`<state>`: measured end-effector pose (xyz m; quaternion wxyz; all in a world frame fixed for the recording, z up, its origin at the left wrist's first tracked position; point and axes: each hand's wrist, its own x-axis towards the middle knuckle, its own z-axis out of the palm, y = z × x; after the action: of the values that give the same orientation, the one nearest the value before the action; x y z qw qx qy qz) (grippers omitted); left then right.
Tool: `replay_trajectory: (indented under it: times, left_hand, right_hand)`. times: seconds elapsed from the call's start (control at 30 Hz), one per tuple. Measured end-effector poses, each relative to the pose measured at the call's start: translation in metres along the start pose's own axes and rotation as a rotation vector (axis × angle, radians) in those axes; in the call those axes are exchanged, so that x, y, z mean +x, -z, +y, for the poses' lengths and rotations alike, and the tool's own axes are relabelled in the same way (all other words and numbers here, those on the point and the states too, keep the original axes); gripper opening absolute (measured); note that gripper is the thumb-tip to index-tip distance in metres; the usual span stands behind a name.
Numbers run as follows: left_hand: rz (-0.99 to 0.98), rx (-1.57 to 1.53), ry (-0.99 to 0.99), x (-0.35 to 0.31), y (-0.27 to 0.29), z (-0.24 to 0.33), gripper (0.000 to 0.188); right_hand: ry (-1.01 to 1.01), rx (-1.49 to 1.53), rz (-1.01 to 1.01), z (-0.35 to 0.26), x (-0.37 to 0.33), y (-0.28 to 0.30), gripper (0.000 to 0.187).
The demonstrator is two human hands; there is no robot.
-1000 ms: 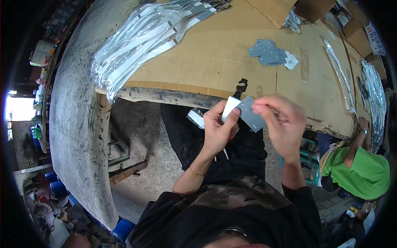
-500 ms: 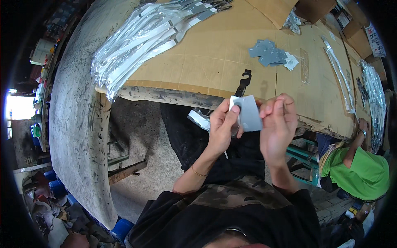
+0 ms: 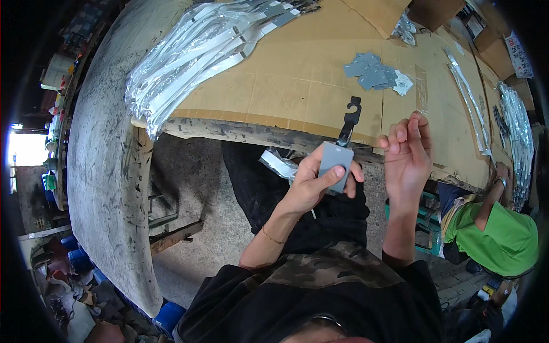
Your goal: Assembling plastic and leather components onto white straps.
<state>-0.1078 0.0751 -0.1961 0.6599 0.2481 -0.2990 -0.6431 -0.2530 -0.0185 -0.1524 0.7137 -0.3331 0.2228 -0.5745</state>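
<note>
My left hand (image 3: pixel 311 186) grips a small grey card (image 3: pixel 335 163), thumb flat across its front and fingers behind. A black plastic hanger hook (image 3: pixel 353 111) sticks up beyond the card's top edge, above the table rim. Beside that hand, a white strip in clear plastic (image 3: pixel 278 164) hangs over my lap; whether it joins the card is hidden. My right hand (image 3: pixel 409 150) is raised to the right, apart from the card, with its fingers loosely bent and spread and nothing visible in them. Further back on the cardboard lies a loose pile of grey cards (image 3: pixel 372 71).
Plastic-wrapped white strips (image 3: pixel 200 54) are heaped at the table's far left. Another wrapped strip (image 3: pixel 469 103) and a bundle (image 3: pixel 516 143) lie on the right, near a person in a green shirt (image 3: pixel 494 237). Cardboard (image 3: pixel 274 91) covers the tabletop.
My right hand has let go of the card's side and moved up and right. The card now looks narrower and darker, turned in my left hand, and the hook has shifted slightly right.
</note>
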Motion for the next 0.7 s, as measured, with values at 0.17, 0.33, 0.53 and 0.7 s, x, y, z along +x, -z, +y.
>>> replay_trajectory:
  times: [0.17, 0.33, 0.53, 0.7]
  left_hand:
    - [-0.085, 0.014, 0.075, 0.001, 0.006, 0.002, 0.026]
    - [0.043, -0.131, 0.101, 0.003, 0.0, 0.006, 0.025]
    - [0.165, -0.063, 0.08, 0.005, -0.001, 0.0, 0.024]
    - [0.251, -0.054, 0.074, 0.005, -0.011, 0.001, 0.03]
  right_hand:
    - [0.02, -0.191, -0.054, -0.006, -0.007, -0.009, 0.011]
    - [0.179, -0.882, -0.233, -0.015, -0.026, -0.023, 0.014]
    - [0.348, -1.191, -0.257, 0.003, -0.041, -0.032, 0.027]
    - [0.456, -1.266, -0.29, 0.013, -0.042, -0.031, 0.029]
